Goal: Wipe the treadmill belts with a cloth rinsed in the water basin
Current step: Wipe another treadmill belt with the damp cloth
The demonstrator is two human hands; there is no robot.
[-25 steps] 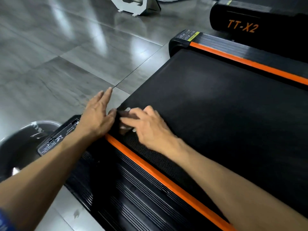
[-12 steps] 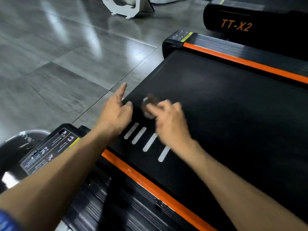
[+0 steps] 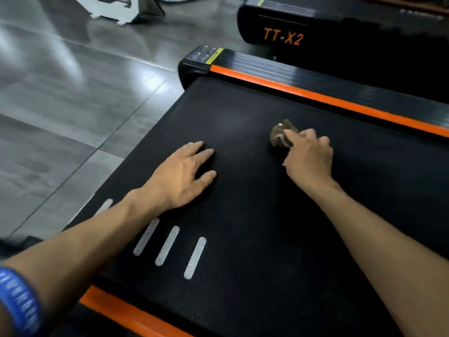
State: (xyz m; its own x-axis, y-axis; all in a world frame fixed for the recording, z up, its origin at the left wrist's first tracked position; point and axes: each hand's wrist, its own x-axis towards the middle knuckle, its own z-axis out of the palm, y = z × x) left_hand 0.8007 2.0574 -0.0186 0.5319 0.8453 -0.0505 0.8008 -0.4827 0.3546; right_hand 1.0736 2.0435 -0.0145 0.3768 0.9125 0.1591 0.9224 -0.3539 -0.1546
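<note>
The black treadmill belt (image 3: 243, 190) fills most of the view, framed by orange side strips. A small bunched brown-grey cloth (image 3: 279, 136) lies on the belt toward its far side. My right hand (image 3: 307, 156) grips the cloth with curled fingers and holds it against the belt. My left hand (image 3: 182, 177) lies flat on the belt with its fingers spread, to the left of the cloth and apart from it. The water basin is out of view.
Several silver stripe marks (image 3: 170, 245) sit on the belt near me. A second treadmill marked TT-X2 (image 3: 283, 37) stands beyond the far rail (image 3: 315, 93). Grey tiled floor (image 3: 60, 105) lies to the left, with a white stand (image 3: 116, 8) at the top.
Both hands have moved from the belt's near left corner toward the far side. The right hand carried the cloth across the belt. The basin at lower left has left the view.
</note>
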